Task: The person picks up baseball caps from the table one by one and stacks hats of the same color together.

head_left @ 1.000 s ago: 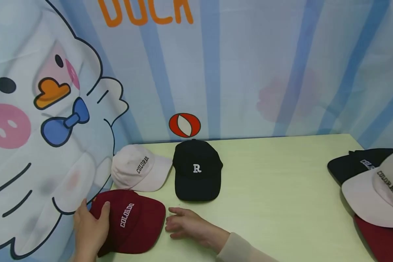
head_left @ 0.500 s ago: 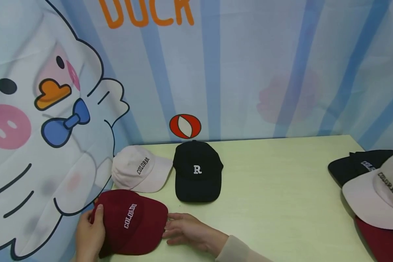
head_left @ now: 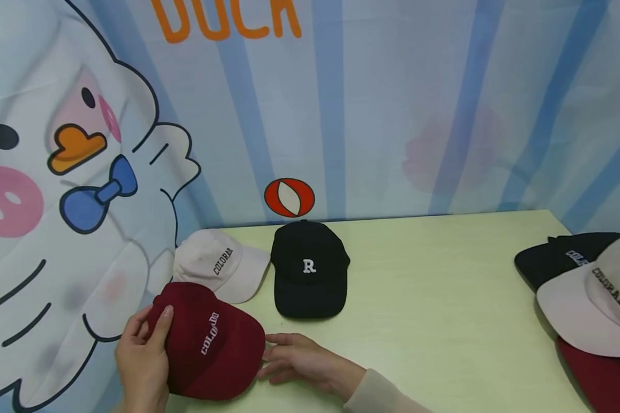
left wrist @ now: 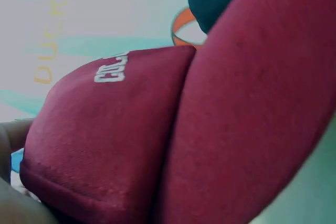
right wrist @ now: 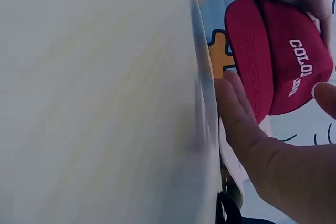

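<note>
A red baseball cap (head_left: 212, 350) with white COLORADO-style lettering is at the front left, its back raised and its brim toward the right. My left hand (head_left: 143, 358) pinches the rear edge, thumb on top of the crown. In the left wrist view the red cap (left wrist: 105, 140) fills most of the picture, with part of the left hand (left wrist: 18, 203) at its edge. My right hand (head_left: 307, 361) has loosely extended fingers right at the brim. The right wrist view shows the right hand (right wrist: 283, 166) beside the red cap (right wrist: 289, 56), thumb apart from the fingers.
Behind the red cap lie a white cap (head_left: 212, 261) and a black cap (head_left: 310, 269) with an R. At the right edge, another white cap (head_left: 609, 298) overlaps a black cap (head_left: 542, 264) and a red cap (head_left: 594, 373). A duck-printed cloth (head_left: 392, 115) backs the pale table (head_left: 434, 298).
My left hand has raised the back of the red cap, tilting it so it overlaps the white cap in view. My right hand has come up to the brim.
</note>
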Action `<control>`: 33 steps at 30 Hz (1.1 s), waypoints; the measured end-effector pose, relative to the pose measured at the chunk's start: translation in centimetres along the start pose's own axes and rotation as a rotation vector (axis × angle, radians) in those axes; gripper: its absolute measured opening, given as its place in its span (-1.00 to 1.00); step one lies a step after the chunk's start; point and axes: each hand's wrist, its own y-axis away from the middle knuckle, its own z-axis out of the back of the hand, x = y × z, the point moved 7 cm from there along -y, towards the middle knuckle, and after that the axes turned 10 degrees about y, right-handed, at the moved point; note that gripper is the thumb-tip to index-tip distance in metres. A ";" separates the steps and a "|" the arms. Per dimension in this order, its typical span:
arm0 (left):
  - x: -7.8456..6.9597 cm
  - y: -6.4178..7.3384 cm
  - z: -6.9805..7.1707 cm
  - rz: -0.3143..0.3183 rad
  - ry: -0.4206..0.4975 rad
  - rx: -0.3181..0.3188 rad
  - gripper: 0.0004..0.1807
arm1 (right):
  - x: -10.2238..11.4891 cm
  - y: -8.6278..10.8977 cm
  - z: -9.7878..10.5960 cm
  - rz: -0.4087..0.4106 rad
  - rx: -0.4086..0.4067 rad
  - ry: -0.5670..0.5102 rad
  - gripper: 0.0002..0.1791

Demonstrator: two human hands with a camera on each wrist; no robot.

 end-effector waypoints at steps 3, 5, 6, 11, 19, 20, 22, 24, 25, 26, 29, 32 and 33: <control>-1.2 0.9 -1.2 -0.044 0.044 0.047 -0.55 | 0.3 0.2 0.5 0.006 -0.024 0.046 -0.37; -2.1 1.4 -2.0 -0.080 0.072 0.084 -0.58 | 0.6 0.3 0.9 0.018 -0.041 0.076 -0.36; -2.4 1.7 -2.5 -0.100 0.085 0.100 -0.59 | 0.8 0.4 1.1 0.025 -0.054 0.094 -0.35; -4.0 2.6 -4.7 -0.170 0.085 0.198 -0.61 | 2.2 0.9 3.0 0.067 -0.152 0.220 -0.37; -5.4 4.2 -9.2 -0.205 -0.017 0.438 -0.66 | 6.0 2.7 6.8 0.224 -0.303 0.295 -0.44; -5.4 4.4 -9.8 -0.212 -0.036 0.475 -0.67 | 6.5 2.9 7.1 0.248 -0.314 0.297 -0.45; -5.4 4.9 -11.3 -0.226 -0.058 0.563 -0.67 | 7.3 3.4 7.8 0.281 -0.330 0.305 -0.44; -5.3 5.4 -12.7 -0.234 -0.076 0.660 -0.67 | 8.1 3.8 8.4 0.320 -0.334 0.309 -0.42; -5.2 5.7 -13.5 -0.240 -0.081 0.709 -0.67 | 8.5 4.0 8.6 0.342 -0.333 0.313 -0.41; -5.1 6.0 -14.2 -0.243 -0.090 0.756 -0.67 | 8.9 4.2 8.7 0.365 -0.329 0.315 -0.40; -4.7 7.0 -16.2 -0.246 -0.112 0.874 -0.66 | 9.8 4.8 9.1 0.424 -0.309 0.317 -0.41; -4.5 7.9 -18.0 -0.256 -0.136 0.957 -0.66 | 10.3 5.4 9.5 0.456 -0.296 0.324 -0.46; -4.4 8.2 -18.6 -0.258 -0.136 0.979 -0.66 | 10.5 5.6 9.7 0.463 -0.299 0.326 -0.48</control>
